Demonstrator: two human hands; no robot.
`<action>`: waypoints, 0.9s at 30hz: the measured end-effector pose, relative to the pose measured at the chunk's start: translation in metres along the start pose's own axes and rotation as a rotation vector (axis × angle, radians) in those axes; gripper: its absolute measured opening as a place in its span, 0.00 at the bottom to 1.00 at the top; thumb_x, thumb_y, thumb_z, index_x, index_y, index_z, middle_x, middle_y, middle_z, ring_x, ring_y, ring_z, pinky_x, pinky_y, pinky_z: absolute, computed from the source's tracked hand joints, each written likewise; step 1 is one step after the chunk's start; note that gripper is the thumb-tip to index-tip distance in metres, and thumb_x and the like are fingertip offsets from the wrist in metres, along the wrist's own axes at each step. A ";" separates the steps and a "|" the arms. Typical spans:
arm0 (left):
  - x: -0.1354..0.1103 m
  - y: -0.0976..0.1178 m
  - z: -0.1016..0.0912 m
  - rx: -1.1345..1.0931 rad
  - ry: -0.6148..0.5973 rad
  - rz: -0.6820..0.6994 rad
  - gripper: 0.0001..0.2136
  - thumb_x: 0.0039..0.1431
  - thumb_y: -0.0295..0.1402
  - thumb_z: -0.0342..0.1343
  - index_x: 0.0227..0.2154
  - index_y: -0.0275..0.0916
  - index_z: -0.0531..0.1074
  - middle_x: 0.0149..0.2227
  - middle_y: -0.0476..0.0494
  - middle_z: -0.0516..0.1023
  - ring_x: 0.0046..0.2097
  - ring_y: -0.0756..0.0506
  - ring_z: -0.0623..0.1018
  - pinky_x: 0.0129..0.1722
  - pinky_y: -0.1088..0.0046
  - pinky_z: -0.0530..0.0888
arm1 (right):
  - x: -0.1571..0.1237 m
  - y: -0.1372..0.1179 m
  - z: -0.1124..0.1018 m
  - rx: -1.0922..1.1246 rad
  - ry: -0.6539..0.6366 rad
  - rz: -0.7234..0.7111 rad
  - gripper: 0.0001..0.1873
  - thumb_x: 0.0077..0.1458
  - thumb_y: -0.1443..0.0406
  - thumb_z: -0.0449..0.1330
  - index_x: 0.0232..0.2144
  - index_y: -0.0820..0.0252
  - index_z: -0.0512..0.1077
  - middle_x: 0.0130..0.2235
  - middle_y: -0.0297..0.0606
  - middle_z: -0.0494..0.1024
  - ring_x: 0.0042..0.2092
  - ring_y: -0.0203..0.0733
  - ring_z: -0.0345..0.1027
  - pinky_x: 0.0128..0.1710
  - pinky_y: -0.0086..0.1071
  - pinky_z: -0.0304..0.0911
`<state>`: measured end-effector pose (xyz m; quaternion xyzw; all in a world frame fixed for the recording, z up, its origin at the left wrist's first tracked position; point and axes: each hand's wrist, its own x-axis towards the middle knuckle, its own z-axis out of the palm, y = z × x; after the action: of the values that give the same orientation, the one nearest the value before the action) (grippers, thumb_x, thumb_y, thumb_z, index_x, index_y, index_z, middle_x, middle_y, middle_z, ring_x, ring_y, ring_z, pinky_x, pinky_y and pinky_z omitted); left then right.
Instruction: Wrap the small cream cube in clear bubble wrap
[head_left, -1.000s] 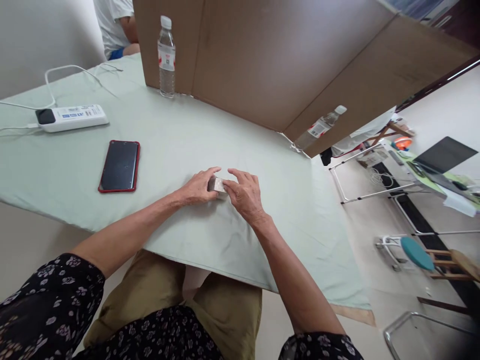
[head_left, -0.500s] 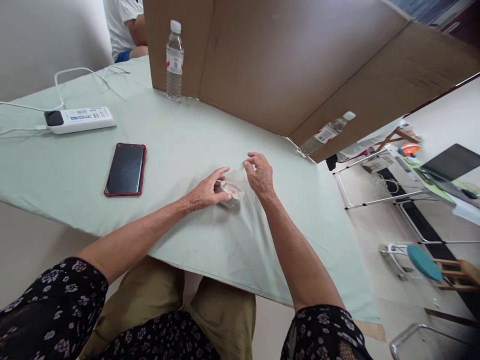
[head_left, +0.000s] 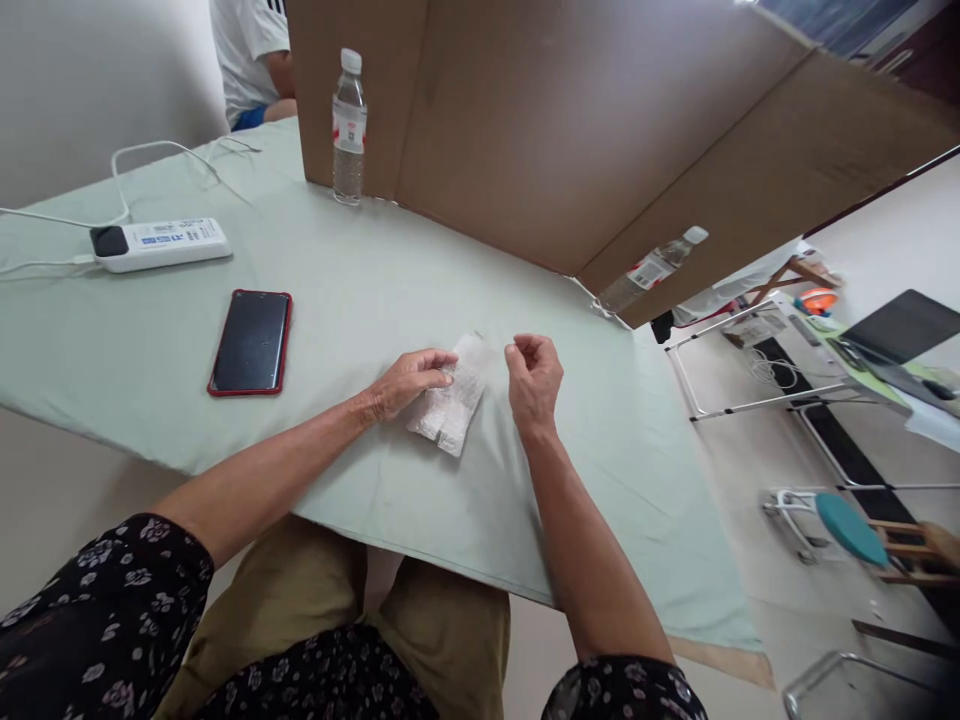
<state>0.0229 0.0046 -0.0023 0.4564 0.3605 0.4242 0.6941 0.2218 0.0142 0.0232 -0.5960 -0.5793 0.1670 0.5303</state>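
Observation:
A whitish, translucent packet that looks like bubble wrap (head_left: 451, 410) lies slanted on the pale green tablecloth, with a small notch in its near end. My left hand (head_left: 414, 382) grips its left edge, thumb on top and fingers reaching over the upper part. Just right of the packet, my right hand (head_left: 535, 375) is held with its fingers curled in and the thumb against them. A faint clear haze shows between this hand and the packet's far end; whether the fingers hold film there is too unclear to see.
A phone in a red case (head_left: 251, 342) and a white power bank with cables (head_left: 161, 243) lie to the left. Two water bottles (head_left: 349, 130) stand by a large cardboard panel (head_left: 510, 130). Beyond the table's right edge are a stool (head_left: 850, 527) and a laptop (head_left: 907, 322). A person sits behind.
The packet was bunched up under my left hand and now lies flatter and longer, its near end towards me. My right hand has moved right and slightly nearer, fingers more curled.

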 end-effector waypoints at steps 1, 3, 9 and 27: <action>0.000 0.000 0.000 -0.025 0.003 -0.005 0.23 0.42 0.34 0.65 0.45 0.36 0.77 0.48 0.41 0.79 0.50 0.41 0.75 0.56 0.61 0.68 | -0.011 -0.004 -0.003 -0.011 -0.010 0.005 0.12 0.54 0.55 0.59 0.37 0.57 0.70 0.33 0.34 0.74 0.35 0.39 0.66 0.39 0.35 0.65; -0.001 0.000 -0.001 -0.086 -0.025 -0.015 0.23 0.42 0.34 0.66 0.45 0.36 0.78 0.48 0.40 0.80 0.50 0.41 0.76 0.55 0.61 0.68 | -0.031 -0.011 -0.004 -0.044 -0.132 0.063 0.16 0.53 0.51 0.60 0.35 0.56 0.71 0.32 0.34 0.75 0.33 0.39 0.66 0.37 0.34 0.65; -0.007 0.008 -0.006 -0.220 -0.227 -0.095 0.21 0.43 0.36 0.67 0.43 0.35 0.80 0.43 0.37 0.83 0.49 0.38 0.79 0.51 0.59 0.73 | -0.052 -0.005 0.007 0.073 -0.307 0.183 0.21 0.53 0.46 0.61 0.25 0.56 0.69 0.25 0.31 0.71 0.30 0.38 0.63 0.32 0.32 0.61; -0.010 0.002 0.000 0.800 0.175 0.278 0.09 0.48 0.40 0.61 0.27 0.40 0.73 0.39 0.45 0.74 0.38 0.46 0.74 0.45 0.65 0.74 | -0.044 0.017 -0.008 0.366 -0.076 0.310 0.16 0.52 0.51 0.62 0.30 0.58 0.75 0.30 0.33 0.77 0.31 0.35 0.66 0.34 0.31 0.66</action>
<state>0.0186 -0.0044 0.0005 0.6960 0.4893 0.3777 0.3654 0.2250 -0.0231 -0.0060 -0.5650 -0.4605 0.3712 0.5753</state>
